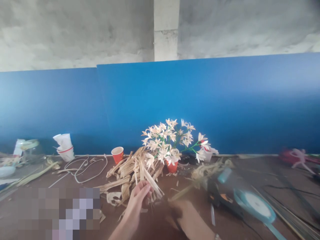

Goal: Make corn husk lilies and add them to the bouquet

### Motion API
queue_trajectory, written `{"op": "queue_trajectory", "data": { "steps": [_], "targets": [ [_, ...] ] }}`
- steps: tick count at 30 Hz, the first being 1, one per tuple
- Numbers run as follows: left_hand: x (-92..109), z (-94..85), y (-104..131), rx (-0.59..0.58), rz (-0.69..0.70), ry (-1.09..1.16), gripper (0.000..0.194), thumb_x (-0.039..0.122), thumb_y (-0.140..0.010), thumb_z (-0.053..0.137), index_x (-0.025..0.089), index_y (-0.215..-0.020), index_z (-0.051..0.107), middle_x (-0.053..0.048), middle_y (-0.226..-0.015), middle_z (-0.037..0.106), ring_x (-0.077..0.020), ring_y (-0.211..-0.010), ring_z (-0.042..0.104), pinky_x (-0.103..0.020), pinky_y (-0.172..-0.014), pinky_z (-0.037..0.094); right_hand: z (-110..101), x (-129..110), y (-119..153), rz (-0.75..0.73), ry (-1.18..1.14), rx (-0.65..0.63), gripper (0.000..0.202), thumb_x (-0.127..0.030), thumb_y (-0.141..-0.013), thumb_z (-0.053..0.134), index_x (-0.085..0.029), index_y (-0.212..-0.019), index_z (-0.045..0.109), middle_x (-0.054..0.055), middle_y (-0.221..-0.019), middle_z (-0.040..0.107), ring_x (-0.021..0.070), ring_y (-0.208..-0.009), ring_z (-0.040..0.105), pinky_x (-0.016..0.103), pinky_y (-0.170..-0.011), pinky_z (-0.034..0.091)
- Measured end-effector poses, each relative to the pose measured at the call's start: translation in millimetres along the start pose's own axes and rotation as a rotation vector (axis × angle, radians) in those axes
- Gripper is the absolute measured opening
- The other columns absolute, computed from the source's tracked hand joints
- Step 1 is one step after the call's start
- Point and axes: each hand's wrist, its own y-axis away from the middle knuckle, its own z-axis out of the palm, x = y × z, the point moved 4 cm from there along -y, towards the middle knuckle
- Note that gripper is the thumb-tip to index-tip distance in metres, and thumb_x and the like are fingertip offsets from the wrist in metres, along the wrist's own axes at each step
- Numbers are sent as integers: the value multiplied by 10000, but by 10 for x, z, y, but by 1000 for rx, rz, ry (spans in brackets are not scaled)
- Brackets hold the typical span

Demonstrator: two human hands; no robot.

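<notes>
Thin pale husk strips are pinched in my left hand, fanning out above and to the right of its fingers. My right hand is just to the right, low over the table, smeared by motion; a dark shape shows by its fingers, too blurred to name. Beyond my left hand lies a loose pile of dry tan husks. Behind the hands, white flowers on green stems stand in a red cup.
An orange-red paper cup stands behind the pile. A white cable and a cup with white paper lie to the left. At the right are a teal ribbon roll and a dark tool. A blue partition rises behind.
</notes>
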Motion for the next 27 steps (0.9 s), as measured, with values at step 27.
{"op": "queue_trajectory", "data": {
  "steps": [27],
  "targets": [
    [17, -83, -73, 102, 8, 175, 251, 261, -558, 766, 147, -539, 543, 32, -514, 561, -69, -489, 477, -178, -509, 383, 33, 82, -13, -4, -48, -54, 206, -318, -688, 605, -131, -670, 690, 1, -532, 575, 117, -522, 484, 188, -463, 317]
  ]
}}
